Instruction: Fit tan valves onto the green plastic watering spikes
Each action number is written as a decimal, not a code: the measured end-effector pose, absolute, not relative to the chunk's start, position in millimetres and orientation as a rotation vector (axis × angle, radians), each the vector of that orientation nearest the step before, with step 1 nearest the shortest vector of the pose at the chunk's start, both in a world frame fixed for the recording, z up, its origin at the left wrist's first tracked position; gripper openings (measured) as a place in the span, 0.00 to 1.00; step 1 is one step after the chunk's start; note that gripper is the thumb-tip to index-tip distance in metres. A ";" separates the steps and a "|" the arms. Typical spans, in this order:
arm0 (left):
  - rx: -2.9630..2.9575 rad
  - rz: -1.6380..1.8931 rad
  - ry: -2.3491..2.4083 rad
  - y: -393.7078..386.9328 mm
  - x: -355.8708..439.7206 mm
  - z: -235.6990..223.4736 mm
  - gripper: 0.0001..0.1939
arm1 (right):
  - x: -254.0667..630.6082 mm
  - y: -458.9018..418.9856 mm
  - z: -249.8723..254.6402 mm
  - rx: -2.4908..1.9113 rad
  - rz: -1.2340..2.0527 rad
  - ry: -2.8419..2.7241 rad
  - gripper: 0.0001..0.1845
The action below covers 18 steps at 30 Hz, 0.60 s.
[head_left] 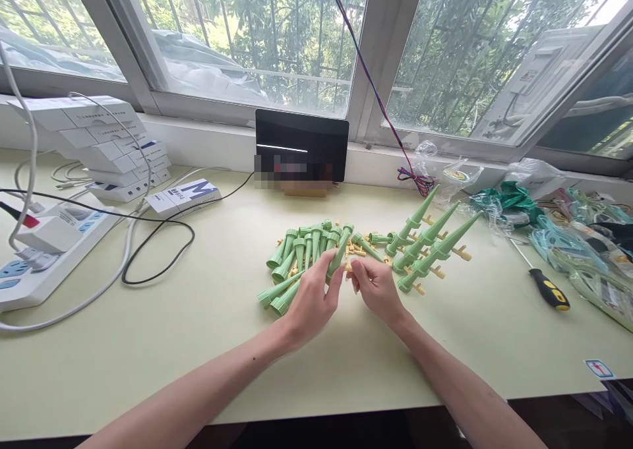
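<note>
Hands, two, bare, at the middle of a pale yellow-green tabletop [247,389]. Left hand [312,297]: thumb and fingers closed around one green plastic spike [339,256], which is held tilted, upper end leaning right. Right hand [376,289]: thumb and forefinger pinching a small yellow fitting [348,268] beside the spike's lower part; whether the two pieces are joined cannot be told.

Loose green spikes [289,259], one heap, left of and behind the hands, with wide collared ends and tapered bodies; yellow fittings scattered among them.

Spikes with yellow fittings attached [428,238], several, just right of the right hand, lying side by side, points directed away to the upper right.

Clear plastic bags, right rear: one [461,172] with a yellow-marked round piece showing; near it, crumpled green wrapping [514,202]. Along the right edge, transparent packets [564,244] containing pale blue and green pieces, details indistinct.

Screwdriver [550,289], black and yellow handle, lying before the packets.

White cartons [116,136], stacked unevenly, left rear, contents hidden. One further carton [185,197], white and blue, lying flat near the stack.

Power strip [59,254], white, left, plugs seated in it.

Black-screened display [301,132], upright below the window, partly blurred.

Red and blue wire [363,63], hanging, coiled at its lower end.
</note>
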<state>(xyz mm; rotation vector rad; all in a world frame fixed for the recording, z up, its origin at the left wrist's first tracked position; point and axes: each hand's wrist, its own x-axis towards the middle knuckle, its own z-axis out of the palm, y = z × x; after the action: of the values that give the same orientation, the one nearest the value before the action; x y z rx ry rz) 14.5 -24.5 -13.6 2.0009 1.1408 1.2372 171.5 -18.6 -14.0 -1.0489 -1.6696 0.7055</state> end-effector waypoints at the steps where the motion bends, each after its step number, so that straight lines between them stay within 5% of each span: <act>1: 1.986 1.235 1.130 -24.7 14.5 -13.8 0.12 | 171.3 -18.6 -13.7 -1.056 0.698 -1.666 0.27; 11: 1.884 1.255 1.175 -21.7 14.0 -13.7 0.13 | 171.7 -20.4 -9.9 -1.012 0.792 -1.599 0.11; 18: 1.877 1.238 1.177 -21.2 14.7 -14.3 0.12 | 171.9 -21.7 -8.4 -1.033 0.757 -1.658 0.13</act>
<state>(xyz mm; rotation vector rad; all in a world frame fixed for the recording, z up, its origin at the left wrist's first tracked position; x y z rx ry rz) 14.7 -21.2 -14.3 1.8770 1.1771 1.2382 171.9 -21.7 -8.4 -1.0334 -1.6577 0.7565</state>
